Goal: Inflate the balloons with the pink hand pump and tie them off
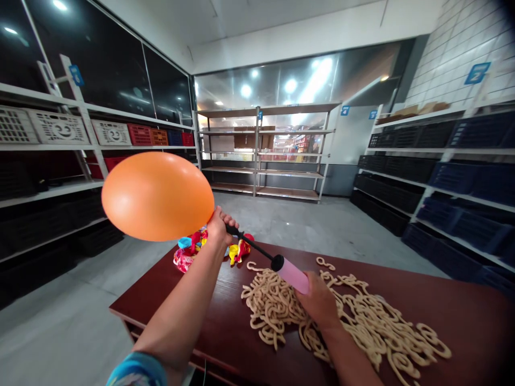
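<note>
A large inflated orange balloon (157,196) is on the left, above the table. My left hand (219,225) is closed around its neck and the black end of a balloon pump (293,274). The pump's black rod (257,247) is drawn out between my two hands. My right hand (317,301) is wrapped round the pink barrel, over a spread heap of beige, curled cord-like pieces (273,303). Uninflated balloons (240,251) in red, yellow and blue lie behind my left hand and forearm. Where the neck meets the nozzle is hidden by my fingers.
The dark red-brown table (225,321) has its left corner near my left forearm. Shelves with white crates (60,127) stand at the left, shelves with dark crates (402,171) at the right. A metal rack (257,174) stands at the back, beyond the grey floor (281,217).
</note>
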The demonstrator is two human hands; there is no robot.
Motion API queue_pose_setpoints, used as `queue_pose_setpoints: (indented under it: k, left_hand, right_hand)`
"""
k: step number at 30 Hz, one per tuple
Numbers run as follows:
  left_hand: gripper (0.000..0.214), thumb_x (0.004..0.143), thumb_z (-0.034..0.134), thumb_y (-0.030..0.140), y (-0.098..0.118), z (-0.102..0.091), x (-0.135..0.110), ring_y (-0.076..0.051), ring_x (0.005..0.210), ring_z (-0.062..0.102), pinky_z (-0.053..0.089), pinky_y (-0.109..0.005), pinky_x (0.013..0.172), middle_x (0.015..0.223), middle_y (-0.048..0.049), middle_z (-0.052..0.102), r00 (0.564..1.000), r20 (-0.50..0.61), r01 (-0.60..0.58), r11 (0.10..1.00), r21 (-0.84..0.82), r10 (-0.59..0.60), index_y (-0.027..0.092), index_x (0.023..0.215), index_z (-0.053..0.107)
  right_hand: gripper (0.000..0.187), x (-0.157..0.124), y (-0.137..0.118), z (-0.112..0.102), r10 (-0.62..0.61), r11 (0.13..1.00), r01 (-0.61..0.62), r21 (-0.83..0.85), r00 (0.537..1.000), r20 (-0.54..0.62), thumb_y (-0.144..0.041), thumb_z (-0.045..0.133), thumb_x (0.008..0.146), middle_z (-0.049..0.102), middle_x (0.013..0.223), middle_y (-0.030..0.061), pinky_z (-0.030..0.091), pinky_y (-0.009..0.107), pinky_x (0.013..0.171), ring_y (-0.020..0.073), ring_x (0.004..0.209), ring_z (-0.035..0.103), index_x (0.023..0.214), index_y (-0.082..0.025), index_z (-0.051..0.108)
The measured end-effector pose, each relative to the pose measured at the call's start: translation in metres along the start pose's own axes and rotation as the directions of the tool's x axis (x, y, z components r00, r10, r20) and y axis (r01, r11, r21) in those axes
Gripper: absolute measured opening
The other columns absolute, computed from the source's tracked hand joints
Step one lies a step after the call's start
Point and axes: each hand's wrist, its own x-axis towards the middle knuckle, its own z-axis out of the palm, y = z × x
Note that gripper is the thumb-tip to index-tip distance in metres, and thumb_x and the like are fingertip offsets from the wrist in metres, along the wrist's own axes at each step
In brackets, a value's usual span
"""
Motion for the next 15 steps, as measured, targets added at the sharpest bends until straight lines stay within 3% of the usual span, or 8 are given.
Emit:
queue_pose_setpoints:
  k: [2,9,12,15]
  left_hand:
    - [0.042,0.075,0.053,0.038,-0.015,-0.004,-0.002,-0.007,0.033,0.029,0.031,-0.023,0.038,0.043,0.0083,0.022,1.000,-0.024,0.017,1.000,-0.014,-0.017,0.021,0.057,0.020]
    - [0.038,0.077,0.050,0.040,-0.099,-0.017,-0.020,-0.008,0.033,0.031,0.032,-0.023,0.038,0.042,0.0080,0.024,0.982,-0.102,0.161,0.987,-0.006,-0.160,0.021,0.057,0.024]
    - [0.038,0.076,0.050,0.041,-0.110,-0.019,-0.026,-0.008,0.033,0.032,0.032,-0.023,0.038,0.042,0.0080,0.025,0.965,-0.144,0.219,0.976,-0.012,-0.219,0.021,0.057,0.025]
    - [0.037,0.078,0.049,0.041,-0.108,-0.021,-0.029,-0.007,0.033,0.032,0.033,-0.022,0.040,0.042,0.0082,0.027,0.966,-0.149,0.211,0.977,-0.018,-0.211,0.020,0.057,0.025]
  right_hand:
    - [0.021,-0.001,0.001,0.000,-0.004,1.000,0.004,-0.015,1.000,0.018,-0.027,0.055,0.072,0.059,0.082,0.0039,0.035,0.026,0.063,0.0189,0.077,0.056,0.091,-0.019,0.051]
    - [0.024,-0.005,-0.004,0.002,-0.045,0.998,0.049,-0.040,0.995,0.092,-0.032,0.057,0.073,0.058,0.079,0.0049,0.034,0.027,0.065,0.0192,0.076,0.055,0.091,-0.017,0.052]
    - [0.035,-0.003,-0.013,-0.007,-0.051,0.998,0.054,-0.018,0.988,0.143,-0.040,0.058,0.074,0.060,0.086,0.0071,0.036,0.028,0.068,0.0201,0.079,0.056,0.099,-0.017,0.053]
    - [0.063,0.002,-0.026,-0.026,-0.122,0.992,0.126,-0.024,0.985,0.120,-0.055,0.055,0.073,0.056,0.108,0.0137,0.034,0.036,0.083,0.0256,0.096,0.052,0.121,-0.015,0.045]
